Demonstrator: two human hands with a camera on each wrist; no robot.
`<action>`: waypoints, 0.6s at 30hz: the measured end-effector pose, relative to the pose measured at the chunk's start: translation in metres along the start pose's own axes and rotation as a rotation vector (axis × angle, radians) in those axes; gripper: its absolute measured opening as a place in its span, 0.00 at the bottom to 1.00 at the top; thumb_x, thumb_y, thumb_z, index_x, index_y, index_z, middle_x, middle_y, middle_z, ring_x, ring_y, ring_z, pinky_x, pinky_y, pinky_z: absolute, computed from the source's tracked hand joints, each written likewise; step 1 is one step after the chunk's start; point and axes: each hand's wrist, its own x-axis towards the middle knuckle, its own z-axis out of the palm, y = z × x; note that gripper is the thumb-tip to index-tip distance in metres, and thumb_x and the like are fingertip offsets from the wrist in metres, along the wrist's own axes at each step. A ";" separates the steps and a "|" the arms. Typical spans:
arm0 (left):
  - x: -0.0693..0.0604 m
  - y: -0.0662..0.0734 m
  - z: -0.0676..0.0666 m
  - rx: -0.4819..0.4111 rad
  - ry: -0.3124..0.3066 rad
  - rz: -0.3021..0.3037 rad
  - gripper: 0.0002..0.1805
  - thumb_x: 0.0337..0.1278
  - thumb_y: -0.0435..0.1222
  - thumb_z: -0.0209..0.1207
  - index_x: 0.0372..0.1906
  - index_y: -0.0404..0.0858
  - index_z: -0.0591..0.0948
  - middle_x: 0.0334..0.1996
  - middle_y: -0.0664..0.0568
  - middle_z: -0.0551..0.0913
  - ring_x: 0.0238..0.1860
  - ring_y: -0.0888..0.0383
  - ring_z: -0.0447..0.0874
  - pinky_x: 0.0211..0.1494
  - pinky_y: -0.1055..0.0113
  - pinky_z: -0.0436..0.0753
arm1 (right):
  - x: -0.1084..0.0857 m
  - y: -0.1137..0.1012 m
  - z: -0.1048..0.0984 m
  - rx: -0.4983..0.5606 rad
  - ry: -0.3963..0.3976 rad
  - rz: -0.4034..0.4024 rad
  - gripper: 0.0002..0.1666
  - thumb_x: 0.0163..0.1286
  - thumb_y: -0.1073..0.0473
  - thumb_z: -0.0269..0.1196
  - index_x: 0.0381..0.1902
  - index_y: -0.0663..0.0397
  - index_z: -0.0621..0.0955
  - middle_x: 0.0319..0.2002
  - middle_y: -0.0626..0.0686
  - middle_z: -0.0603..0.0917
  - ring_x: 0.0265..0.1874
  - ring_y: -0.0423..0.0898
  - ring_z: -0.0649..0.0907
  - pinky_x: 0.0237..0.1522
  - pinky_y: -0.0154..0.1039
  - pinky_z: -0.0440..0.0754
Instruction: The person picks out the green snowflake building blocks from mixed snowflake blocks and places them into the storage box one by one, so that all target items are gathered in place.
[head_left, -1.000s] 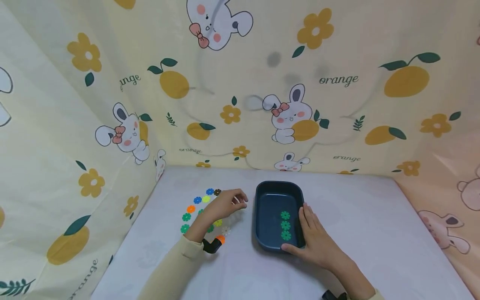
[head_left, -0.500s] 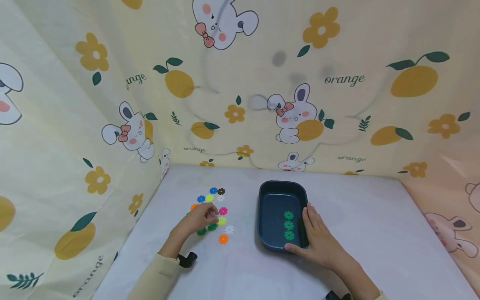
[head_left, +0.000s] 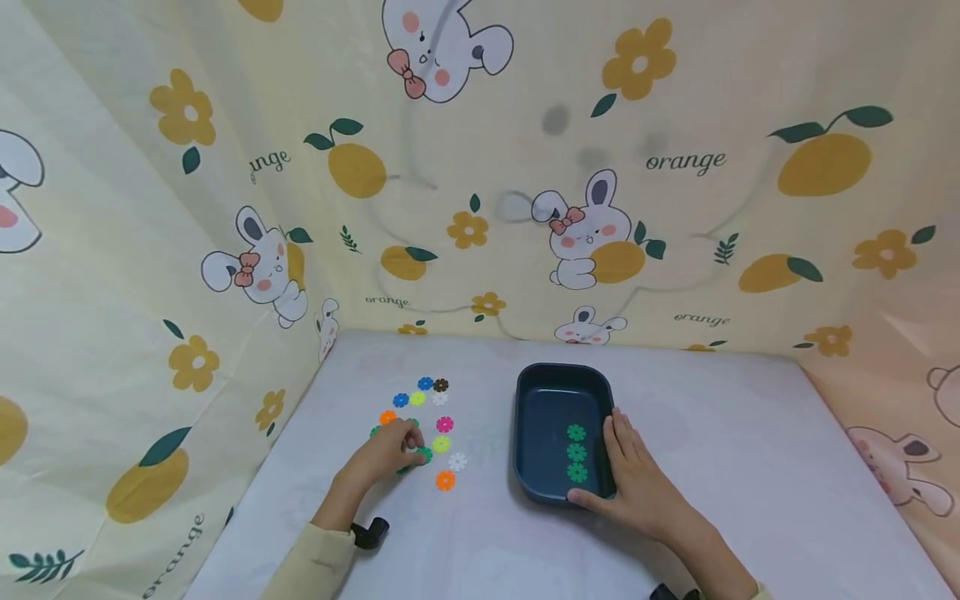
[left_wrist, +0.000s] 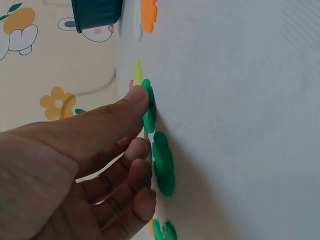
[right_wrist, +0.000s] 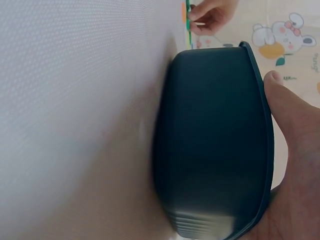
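In the head view my left hand is over a loose group of flower-shaped plastic discs on the left of the table. Its thumb and a fingertip pinch the edge of a green flower-shaped disc; the index fingertip is mostly hidden in the left wrist view. Another green disc lies right beside it. My right hand rests against a dark blue tray, straight fingers along its right side and thumb at the near rim. Inside the tray, green discs lie in a column.
Around the left hand lie orange, white, pink, yellow, blue and brown discs. A white cloth covers the table. A printed curtain hangs behind and at the sides.
My left hand has moved left and down from near the tray to the discs, and its thumb and finger now pinch a green disc. The right hand stays at the tray.
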 end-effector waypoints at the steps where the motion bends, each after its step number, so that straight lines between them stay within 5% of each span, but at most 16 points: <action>1: 0.000 0.000 0.000 0.009 0.001 0.000 0.12 0.60 0.34 0.77 0.42 0.39 0.84 0.36 0.53 0.79 0.38 0.56 0.75 0.44 0.61 0.80 | 0.000 0.000 0.000 -0.002 -0.001 0.001 0.81 0.60 0.16 0.66 0.85 0.69 0.48 0.87 0.67 0.41 0.86 0.65 0.45 0.80 0.69 0.53; 8: 0.000 0.001 0.003 0.069 -0.008 0.008 0.12 0.62 0.35 0.76 0.43 0.41 0.83 0.37 0.54 0.80 0.39 0.57 0.76 0.47 0.59 0.82 | 0.000 0.000 0.000 -0.001 -0.004 0.004 0.82 0.60 0.15 0.66 0.85 0.68 0.47 0.87 0.67 0.41 0.86 0.65 0.44 0.80 0.69 0.53; 14: 0.000 -0.001 0.005 0.041 -0.016 0.053 0.12 0.63 0.32 0.75 0.43 0.41 0.81 0.37 0.54 0.80 0.38 0.57 0.76 0.44 0.62 0.81 | 0.000 0.000 0.001 -0.008 -0.004 -0.003 0.81 0.60 0.15 0.65 0.85 0.69 0.48 0.86 0.68 0.42 0.86 0.66 0.45 0.80 0.69 0.53; 18: 0.000 0.000 0.005 0.013 -0.016 0.031 0.13 0.62 0.32 0.76 0.45 0.40 0.82 0.37 0.54 0.80 0.39 0.57 0.77 0.46 0.62 0.82 | 0.001 0.000 0.000 -0.008 -0.003 -0.001 0.81 0.60 0.16 0.66 0.85 0.69 0.48 0.86 0.68 0.42 0.86 0.66 0.45 0.80 0.69 0.53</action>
